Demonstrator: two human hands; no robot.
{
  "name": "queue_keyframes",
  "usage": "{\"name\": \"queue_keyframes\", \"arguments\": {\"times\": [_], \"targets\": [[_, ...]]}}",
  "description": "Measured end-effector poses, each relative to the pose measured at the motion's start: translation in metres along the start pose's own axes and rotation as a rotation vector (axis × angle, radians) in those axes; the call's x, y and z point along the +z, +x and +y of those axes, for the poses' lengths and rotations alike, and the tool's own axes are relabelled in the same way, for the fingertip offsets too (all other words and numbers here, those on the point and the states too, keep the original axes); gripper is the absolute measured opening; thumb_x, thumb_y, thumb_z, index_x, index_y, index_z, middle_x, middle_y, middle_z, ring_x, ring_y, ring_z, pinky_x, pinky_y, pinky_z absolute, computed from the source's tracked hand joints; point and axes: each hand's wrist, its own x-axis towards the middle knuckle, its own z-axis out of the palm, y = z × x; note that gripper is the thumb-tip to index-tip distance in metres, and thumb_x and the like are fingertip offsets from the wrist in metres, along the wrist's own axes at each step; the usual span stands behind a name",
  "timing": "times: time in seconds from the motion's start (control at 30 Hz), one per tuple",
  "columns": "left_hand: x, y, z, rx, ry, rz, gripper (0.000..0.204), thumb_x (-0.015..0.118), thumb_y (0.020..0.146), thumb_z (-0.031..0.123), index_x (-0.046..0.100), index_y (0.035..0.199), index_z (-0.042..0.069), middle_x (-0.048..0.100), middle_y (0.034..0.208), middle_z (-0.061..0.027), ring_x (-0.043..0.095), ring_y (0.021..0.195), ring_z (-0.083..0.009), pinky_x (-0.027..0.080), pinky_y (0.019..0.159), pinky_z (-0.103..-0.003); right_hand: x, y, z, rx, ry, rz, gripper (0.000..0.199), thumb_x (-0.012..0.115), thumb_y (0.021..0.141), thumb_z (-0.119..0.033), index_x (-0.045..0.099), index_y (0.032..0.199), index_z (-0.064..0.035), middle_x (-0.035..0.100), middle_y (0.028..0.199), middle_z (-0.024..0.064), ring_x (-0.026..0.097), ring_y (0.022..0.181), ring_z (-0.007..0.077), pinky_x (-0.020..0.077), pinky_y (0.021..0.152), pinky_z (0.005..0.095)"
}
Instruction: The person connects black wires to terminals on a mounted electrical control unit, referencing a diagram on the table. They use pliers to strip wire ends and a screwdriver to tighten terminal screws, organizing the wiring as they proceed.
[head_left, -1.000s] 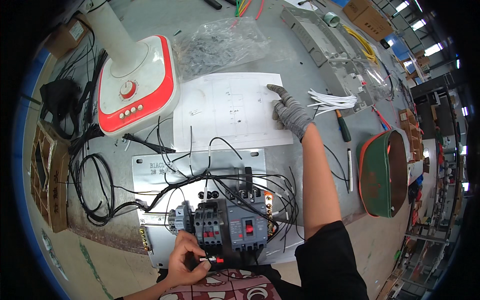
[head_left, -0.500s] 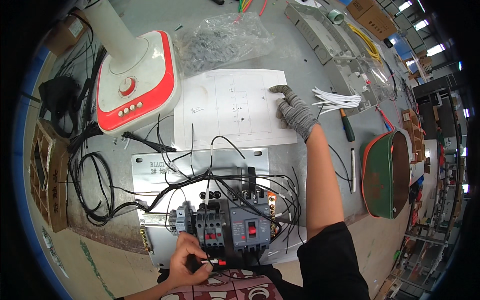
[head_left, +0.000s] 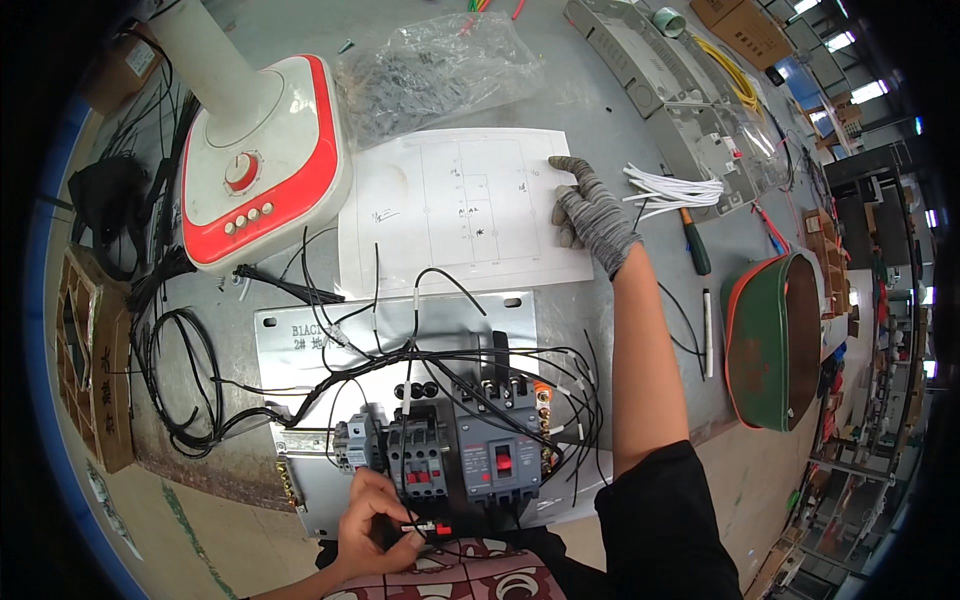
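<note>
Right hand: gloved, one; the right hand [head_left: 597, 228] is now found slightly nearer the right edge of the printed sheet [head_left: 455, 215]; forefinger extended, set apart from the other fingers; nothing seen gripped.
Left hand: bare, one; no clear shift of the left hand [head_left: 368, 522] is noted at the plate's lower part.
Left fingers: thumb and forefinger brought close together beside one red-and-white piece [head_left: 432, 528]; whether it is clamped cannot be told.
Bearing on the work: judged slight; attention seems divided between sheet and plate, and no wiring is seen altered.
Metal plate: one; the metal plate [head_left: 283, 355] is laid on the bench [head_left: 590, 130], below the sheet and close before the body.
Mounted devices: three large ones counted; one dark grey breaker [head_left: 500, 455], one red-marked switching unit [head_left: 418, 462], one light grey module [head_left: 358, 442].
Brass terminal strips: two; one right strip [head_left: 544, 412], one left strip [head_left: 288, 483].
Black wires: too tangled to be counted; the black wires [head_left: 410, 355] are draped across the devices.
Fan base [head_left: 285, 150]: one; one knob, four buttons.
Green-handled tool [head_left: 695, 245]: one.
Green bin [head_left: 755, 345]: one.
</note>
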Motion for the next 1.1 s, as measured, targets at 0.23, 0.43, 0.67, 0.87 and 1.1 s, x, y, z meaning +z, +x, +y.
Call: {"name": "queue_keyframes", "arguments": {"times": [0.23,0.43,0.67,0.87,1.1], "targets": [[0.0,-0.001,0.0,-0.026,-0.022,0.011,0.025,0.072,0.067,0.001,0.059,0.088,0.007,0.043,0.093,-0.0092,0.043,0.08,-0.0143,0.035,0.068,-0.025,0.001,-0.001,-0.001,0.005,0.004,0.007,0.041,0.039,0.096,-0.01,0.043,0.135,-0.0187,0.058,0.068,0.0025,0.053,0.047,0.0103,0.0456,0.046,0.0276],[-0.001,-0.001,-0.001,-0.012,0.004,0.001,0.025,0.072,0.067,0.002,0.059,0.088,0.007,0.043,0.093,-0.0095,0.043,0.08,-0.0143,0.036,0.068,-0.025,0.0,-0.001,0.001,-0.027,-0.04,-0.006,0.041,0.041,0.097,-0.011,0.042,0.137,-0.0194,0.058,0.068,0.0018,0.054,0.048,0.0102,0.0473,0.048,0.0274],[0.0,-0.003,-0.004,-0.008,-0.012,0.015,0.026,0.074,0.068,0.003,0.058,0.088,0.007,0.043,0.093,-0.009,0.044,0.079,-0.0139,0.036,0.067,-0.023,0.003,0.0,0.007,-0.052,0.043,0.022,0.036,0.043,0.098,-0.011,0.047,0.133,-0.0146,0.058,0.069,0.0023,0.053,0.048,0.0102,0.0476,0.049,0.0275],[0.001,-0.004,-0.003,-0.018,-0.025,0.022,0.027,0.075,0.068,0.001,0.059,0.09,0.008,0.044,0.095,-0.0086,0.044,0.076,-0.0117,0.037,0.067,-0.022,0.007,0.006,0.03,-0.186,0.12,0.09,0.029,0.045,0.097,-0.008,0.054,0.125,-0.0105,0.055,0.069,0.003,0.053,0.049,0.0097,0.0469,0.049,0.0258],[0.006,-0.005,0.001,-0.044,-0.072,0.058,0.026,0.073,0.07,-0.003,0.059,0.09,0.008,0.043,0.098,-0.0083,0.044,0.077,-0.0107,0.037,0.068,-0.023,0.011,0.009,0.018,-0.213,-0.014,0.125,0.025,0.047,0.097,-0.009,0.057,0.119,-0.0086,0.057,0.076,0.0055,0.057,0.053,0.0106,0.0487,0.051,0.0279]]}}
